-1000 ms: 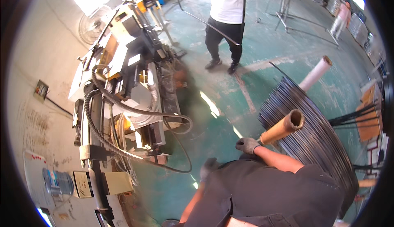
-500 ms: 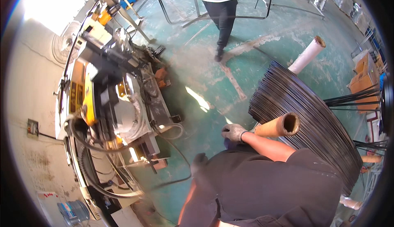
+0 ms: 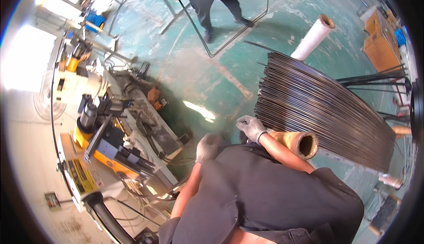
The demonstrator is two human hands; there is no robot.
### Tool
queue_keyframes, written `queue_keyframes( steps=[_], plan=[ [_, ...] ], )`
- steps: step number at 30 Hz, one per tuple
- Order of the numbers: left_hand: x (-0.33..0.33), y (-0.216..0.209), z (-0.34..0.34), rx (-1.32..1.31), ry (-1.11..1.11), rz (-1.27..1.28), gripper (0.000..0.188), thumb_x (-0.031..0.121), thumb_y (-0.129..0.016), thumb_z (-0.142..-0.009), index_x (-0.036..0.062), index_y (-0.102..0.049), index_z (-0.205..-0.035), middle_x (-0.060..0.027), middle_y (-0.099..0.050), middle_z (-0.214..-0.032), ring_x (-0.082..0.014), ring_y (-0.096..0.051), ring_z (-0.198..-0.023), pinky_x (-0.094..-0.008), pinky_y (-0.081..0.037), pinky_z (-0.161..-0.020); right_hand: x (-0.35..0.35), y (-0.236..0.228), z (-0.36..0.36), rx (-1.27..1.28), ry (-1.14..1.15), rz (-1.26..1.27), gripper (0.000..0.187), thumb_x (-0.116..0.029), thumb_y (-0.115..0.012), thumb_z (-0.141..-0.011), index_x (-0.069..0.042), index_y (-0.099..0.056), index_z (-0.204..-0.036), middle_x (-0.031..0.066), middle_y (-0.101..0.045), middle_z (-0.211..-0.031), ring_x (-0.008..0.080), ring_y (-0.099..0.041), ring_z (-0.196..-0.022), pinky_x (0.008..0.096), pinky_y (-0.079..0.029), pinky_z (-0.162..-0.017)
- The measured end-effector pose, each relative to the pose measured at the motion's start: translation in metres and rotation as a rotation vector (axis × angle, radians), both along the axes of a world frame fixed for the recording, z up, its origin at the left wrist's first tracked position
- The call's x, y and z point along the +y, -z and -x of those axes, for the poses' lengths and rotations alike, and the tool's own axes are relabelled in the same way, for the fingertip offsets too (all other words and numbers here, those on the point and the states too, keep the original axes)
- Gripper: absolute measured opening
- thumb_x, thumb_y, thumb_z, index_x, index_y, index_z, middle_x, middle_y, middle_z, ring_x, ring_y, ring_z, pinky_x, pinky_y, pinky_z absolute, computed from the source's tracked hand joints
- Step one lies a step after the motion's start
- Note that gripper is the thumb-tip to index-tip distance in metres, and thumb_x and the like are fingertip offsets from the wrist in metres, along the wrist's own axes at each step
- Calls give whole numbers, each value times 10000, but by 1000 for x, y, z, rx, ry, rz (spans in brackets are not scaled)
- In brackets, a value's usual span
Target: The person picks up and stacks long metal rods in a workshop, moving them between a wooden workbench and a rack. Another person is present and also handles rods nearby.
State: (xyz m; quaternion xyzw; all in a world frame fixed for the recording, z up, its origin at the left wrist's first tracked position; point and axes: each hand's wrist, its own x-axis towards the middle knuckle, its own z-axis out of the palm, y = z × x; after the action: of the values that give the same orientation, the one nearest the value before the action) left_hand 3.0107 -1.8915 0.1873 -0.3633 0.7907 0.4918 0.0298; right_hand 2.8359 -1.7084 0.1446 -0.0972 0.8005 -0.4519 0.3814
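My left hand, in a grey work glove, hangs in front of my body; its back shows and its fingers are hidden. To its right my right hand, also gloved, is loosely closed, with nothing visible in it. It hovers beside the near left end of a thick stack of long, dark metal rods. My right forearm passes next to a brown cardboard tube that stands up along the near side of the stack. I cannot make out either hand touching a rod.
On the left stands a machine with yellow and black parts, cables and a metal bed. Ahead, a person in dark trousers grips a bent dark rod. A white-wrapped tube rises behind the stack; cardboard boxes stand far right.
My view has shifted, with the machine and the stack now placed differently. My left hand has come out of the blur. The person ahead appears further left, with a hand on the bent rod in view.
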Motion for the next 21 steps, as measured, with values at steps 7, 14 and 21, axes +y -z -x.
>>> queue_keyframes(
  steps=[7,14,21],
  plan=[
    [-70,45,105,98,507,206,270,181,-707,-957,67,-736,-1200,-136,-789,-1052,-211,-762,-1000,-347,-583,-903,1,20,39,87,319,-43,309,-329,-744,-928,-83,-776,-1113,122,-785,-1019,279,-741,-974,371,-560,-886],
    [-165,2,209,77,782,248,281,192,-702,-969,30,-745,-1194,-148,-791,-1053,-221,-761,-992,-350,-582,-906,-62,41,86,146,495,-99,328,-346,-707,-943,-83,-780,-1125,134,-788,-1072,305,-743,-995,382,-561,-894],
    [-277,13,274,197,869,118,276,176,-688,-970,23,-744,-1192,-152,-786,-1040,-213,-757,-985,-345,-581,-904,-134,33,120,301,484,-211,311,-324,-672,-967,-73,-756,-1130,130,-763,-1027,278,-725,-959,373,-548,-882]
  ],
)
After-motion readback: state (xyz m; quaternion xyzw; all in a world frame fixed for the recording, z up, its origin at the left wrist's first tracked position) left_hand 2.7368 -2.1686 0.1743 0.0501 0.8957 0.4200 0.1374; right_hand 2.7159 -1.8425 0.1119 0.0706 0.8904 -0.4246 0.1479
